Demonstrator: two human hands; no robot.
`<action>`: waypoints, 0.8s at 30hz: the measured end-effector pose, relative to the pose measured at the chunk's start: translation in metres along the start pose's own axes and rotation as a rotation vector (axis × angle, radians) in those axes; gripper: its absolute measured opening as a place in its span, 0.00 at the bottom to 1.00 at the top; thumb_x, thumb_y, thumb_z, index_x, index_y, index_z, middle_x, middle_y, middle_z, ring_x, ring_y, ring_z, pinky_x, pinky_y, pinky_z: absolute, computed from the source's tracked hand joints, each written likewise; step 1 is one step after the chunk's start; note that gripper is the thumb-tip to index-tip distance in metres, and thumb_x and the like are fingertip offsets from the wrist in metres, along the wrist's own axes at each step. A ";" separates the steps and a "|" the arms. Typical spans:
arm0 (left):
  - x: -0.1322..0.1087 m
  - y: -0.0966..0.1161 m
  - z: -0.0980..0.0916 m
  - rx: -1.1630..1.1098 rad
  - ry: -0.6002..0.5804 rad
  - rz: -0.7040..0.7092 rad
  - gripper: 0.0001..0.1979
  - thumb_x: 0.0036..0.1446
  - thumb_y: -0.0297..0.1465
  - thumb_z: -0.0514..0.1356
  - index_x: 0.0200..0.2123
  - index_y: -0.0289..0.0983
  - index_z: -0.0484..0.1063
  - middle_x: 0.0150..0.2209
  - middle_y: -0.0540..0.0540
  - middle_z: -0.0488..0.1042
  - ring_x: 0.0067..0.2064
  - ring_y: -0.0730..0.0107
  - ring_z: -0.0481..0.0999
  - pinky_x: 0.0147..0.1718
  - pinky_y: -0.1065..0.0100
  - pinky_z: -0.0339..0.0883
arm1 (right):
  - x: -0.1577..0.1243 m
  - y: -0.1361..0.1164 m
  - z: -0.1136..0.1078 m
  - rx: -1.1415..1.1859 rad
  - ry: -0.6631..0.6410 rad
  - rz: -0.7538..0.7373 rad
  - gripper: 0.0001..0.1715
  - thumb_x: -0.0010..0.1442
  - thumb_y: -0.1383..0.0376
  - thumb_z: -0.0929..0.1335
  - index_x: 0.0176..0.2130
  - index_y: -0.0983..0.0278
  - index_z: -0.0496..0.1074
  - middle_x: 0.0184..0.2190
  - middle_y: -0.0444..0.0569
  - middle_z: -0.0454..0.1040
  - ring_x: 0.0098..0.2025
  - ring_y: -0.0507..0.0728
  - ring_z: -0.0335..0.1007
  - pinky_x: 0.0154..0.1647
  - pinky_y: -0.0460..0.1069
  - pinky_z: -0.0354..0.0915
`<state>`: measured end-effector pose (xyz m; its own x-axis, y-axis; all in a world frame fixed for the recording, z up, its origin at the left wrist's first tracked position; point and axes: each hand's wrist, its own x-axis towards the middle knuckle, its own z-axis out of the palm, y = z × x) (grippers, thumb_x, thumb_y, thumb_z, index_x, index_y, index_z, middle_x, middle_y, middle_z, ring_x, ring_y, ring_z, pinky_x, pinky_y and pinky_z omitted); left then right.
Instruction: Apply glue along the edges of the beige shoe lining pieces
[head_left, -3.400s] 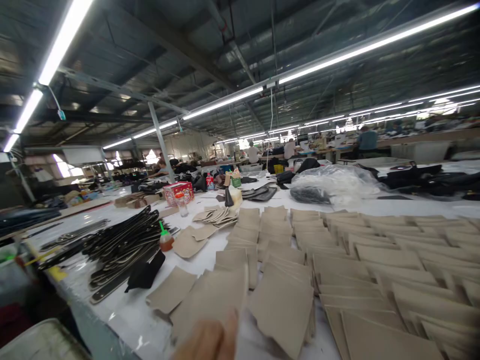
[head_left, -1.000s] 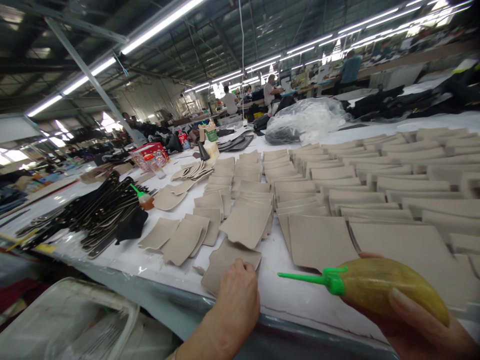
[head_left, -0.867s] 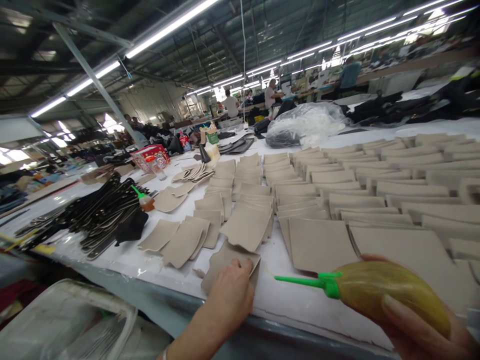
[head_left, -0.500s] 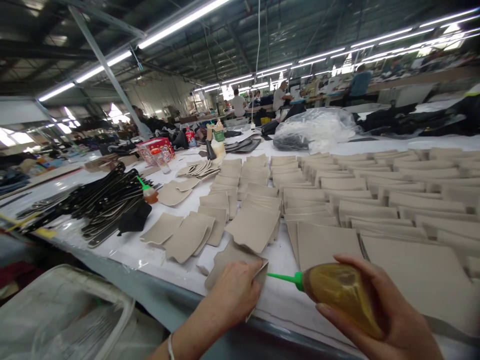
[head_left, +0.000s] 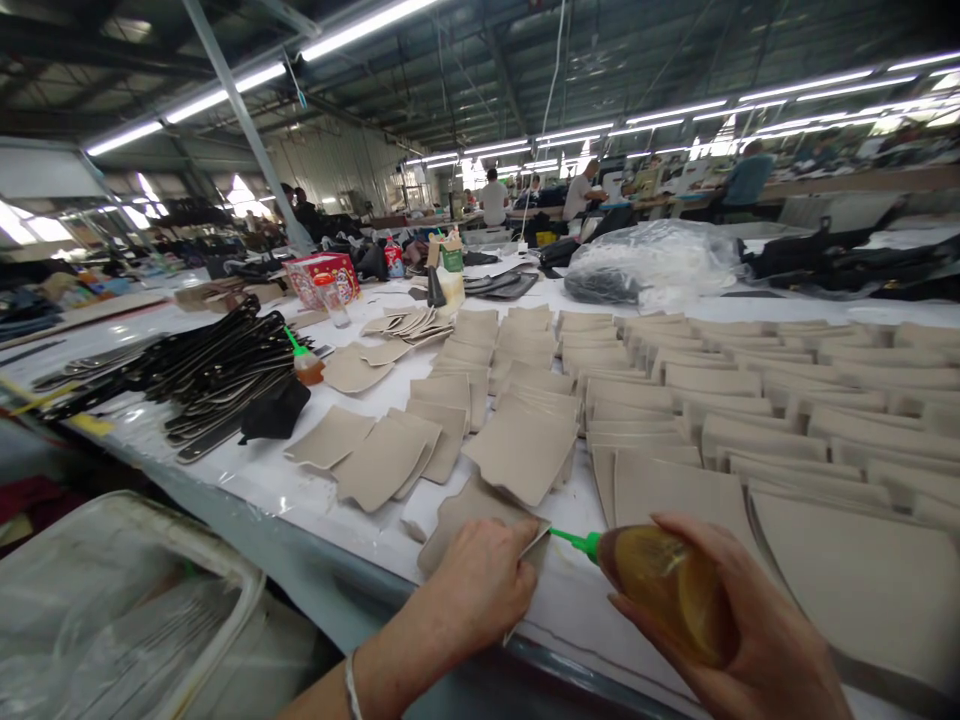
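Note:
My left hand (head_left: 487, 575) is closed on a beige sheet piece (head_left: 461, 520) at the table's front edge, its fingers pinching the folded right edge. In my right hand (head_left: 742, 620) is a squeeze glue bottle (head_left: 667, 590), tipped on its side and filled with amber liquid. Its thin green nozzle (head_left: 576, 541) points left, and the tip meets or nearly meets the edge of the held piece. Just behind lies a stack of beige pieces (head_left: 521, 450). Loose beige pieces (head_left: 382, 460) lie to the left. My palm hides part of the bottle.
Overlapping rows of beige pieces (head_left: 780, 440) cover the right side of the white table (head_left: 330, 520). On the left lie black strips (head_left: 217, 380) and a second glue bottle (head_left: 307, 365). A plastic-lined bin (head_left: 247, 610) stands below the front edge. Several people work farther back.
The bottle's nozzle has moved closer to the pinched edge of the beige piece. My left hand keeps its hold. The whole view has shifted slightly.

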<state>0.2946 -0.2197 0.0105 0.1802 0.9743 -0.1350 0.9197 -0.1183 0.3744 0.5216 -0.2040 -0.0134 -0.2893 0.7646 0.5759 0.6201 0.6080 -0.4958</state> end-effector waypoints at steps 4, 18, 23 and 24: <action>0.000 -0.001 0.003 0.030 0.003 0.005 0.25 0.52 0.26 0.49 0.52 0.43 0.71 0.36 0.41 0.79 0.40 0.51 0.78 0.39 0.56 0.71 | -0.001 -0.001 0.000 0.004 -0.004 0.023 0.28 0.60 0.49 0.69 0.54 0.58 0.61 0.44 0.50 0.69 0.39 0.61 0.72 0.40 0.50 0.71; 0.001 0.000 0.005 0.072 -0.008 -0.010 0.20 0.51 0.28 0.50 0.46 0.42 0.71 0.34 0.41 0.78 0.38 0.52 0.78 0.37 0.57 0.71 | -0.003 0.003 -0.002 0.001 0.010 0.127 0.29 0.60 0.46 0.68 0.53 0.57 0.62 0.42 0.48 0.71 0.36 0.59 0.72 0.37 0.49 0.71; 0.001 0.000 0.006 0.069 -0.007 -0.010 0.21 0.50 0.28 0.49 0.46 0.41 0.71 0.33 0.40 0.78 0.37 0.49 0.78 0.37 0.54 0.72 | -0.005 0.002 -0.003 0.033 -0.010 0.177 0.28 0.59 0.44 0.68 0.52 0.56 0.63 0.41 0.46 0.72 0.36 0.59 0.73 0.35 0.49 0.70; 0.001 0.000 0.007 0.064 -0.004 -0.005 0.21 0.51 0.28 0.49 0.47 0.42 0.71 0.34 0.40 0.78 0.37 0.48 0.78 0.37 0.53 0.72 | -0.005 0.004 -0.003 0.041 -0.019 0.192 0.29 0.58 0.44 0.69 0.52 0.56 0.63 0.41 0.46 0.72 0.37 0.59 0.73 0.35 0.48 0.71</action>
<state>0.2967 -0.2201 0.0042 0.1772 0.9741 -0.1407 0.9409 -0.1258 0.3146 0.5276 -0.2066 -0.0162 -0.1827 0.8712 0.4556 0.6350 0.4584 -0.6218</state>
